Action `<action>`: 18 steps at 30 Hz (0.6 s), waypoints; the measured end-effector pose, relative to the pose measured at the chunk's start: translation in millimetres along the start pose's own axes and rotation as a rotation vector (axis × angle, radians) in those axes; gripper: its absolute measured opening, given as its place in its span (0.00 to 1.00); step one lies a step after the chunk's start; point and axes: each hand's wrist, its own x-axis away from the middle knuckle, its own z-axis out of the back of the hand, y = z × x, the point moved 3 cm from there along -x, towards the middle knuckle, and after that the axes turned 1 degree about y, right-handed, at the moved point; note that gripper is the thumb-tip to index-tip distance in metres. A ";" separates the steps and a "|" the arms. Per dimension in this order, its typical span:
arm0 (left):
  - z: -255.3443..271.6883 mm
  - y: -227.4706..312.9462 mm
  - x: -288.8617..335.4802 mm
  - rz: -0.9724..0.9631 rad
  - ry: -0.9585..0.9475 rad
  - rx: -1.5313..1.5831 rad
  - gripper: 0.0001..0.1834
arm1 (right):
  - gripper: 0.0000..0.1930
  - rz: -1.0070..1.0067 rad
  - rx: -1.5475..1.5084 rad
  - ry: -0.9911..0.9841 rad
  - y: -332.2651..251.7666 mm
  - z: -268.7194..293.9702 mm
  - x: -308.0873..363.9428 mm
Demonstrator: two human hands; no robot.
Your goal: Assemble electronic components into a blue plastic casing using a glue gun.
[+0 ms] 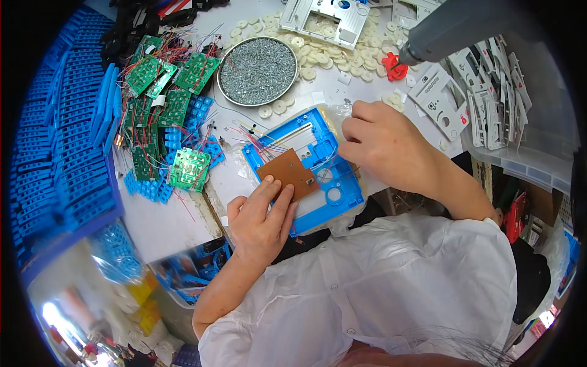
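A blue plastic housing [342, 199] lies open side up at the table's front edge, with clear plastic film under it. Across its left part sits a brown circuit board [286, 173], with thin coloured wires at its far edge. My left hand [262, 223] rests on the board's near left side, fingertips stretched out flat on it. Over the housing's right edge is my right hand [382, 142], its fingers curled together. Whatever they may pinch is hidden. A thin wire runs across the housing toward these fingers.
A round metal dish of small screws [257, 71] stands beyond the housing. Green circuit boards [189, 169] with wires lie left, beside stacked blue parts [64, 140]. Pale round discs [309, 58] are scattered behind. A grey power screwdriver [440, 37] hangs at upper right, near white panels [437, 101].
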 end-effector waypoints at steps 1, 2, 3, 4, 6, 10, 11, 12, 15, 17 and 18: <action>-0.5 -0.1 0.6 0.000 0.005 0.000 0.22 | 0.05 0.004 0.016 -0.031 0.3 -0.5 -0.5; -1.5 -0.5 1.5 -0.001 0.009 0.000 0.22 | 0.05 0.024 -0.004 -0.021 -1.6 1.5 -1.4; -2.2 -0.7 2.6 -0.001 0.013 -0.001 0.22 | 0.05 0.044 -0.026 -0.011 -5.0 4.2 -1.8; -2.8 -0.8 3.5 -0.002 0.015 -0.006 0.22 | 0.05 0.064 -0.048 -0.001 -8.7 5.8 -1.6; -3.5 -0.7 4.4 -0.008 0.018 -0.012 0.22 | 0.04 0.109 -0.020 -0.060 -17.3 0.1 4.6; -3.0 -1.1 4.4 -0.020 0.012 -0.016 0.22 | 0.05 0.077 0.047 -0.048 -11.9 -0.5 8.5; -2.9 -1.2 3.8 -0.023 0.011 -0.017 0.22 | 0.06 0.052 0.057 -0.029 -6.0 1.2 9.1; -2.1 -1.1 3.3 -0.024 0.012 -0.021 0.22 | 0.05 0.035 0.055 0.001 -1.0 4.5 8.5; -0.7 -1.2 1.9 -0.013 -0.001 -0.008 0.21 | 0.07 -0.026 0.077 0.085 11.1 19.7 8.3; 0.0 -1.1 1.3 -0.021 -0.008 -0.027 0.19 | 0.09 -0.076 0.127 0.136 17.3 31.5 10.5; 0.1 -0.7 1.2 -0.026 -0.011 -0.035 0.18 | 0.08 -0.115 0.157 0.141 22.9 36.8 14.3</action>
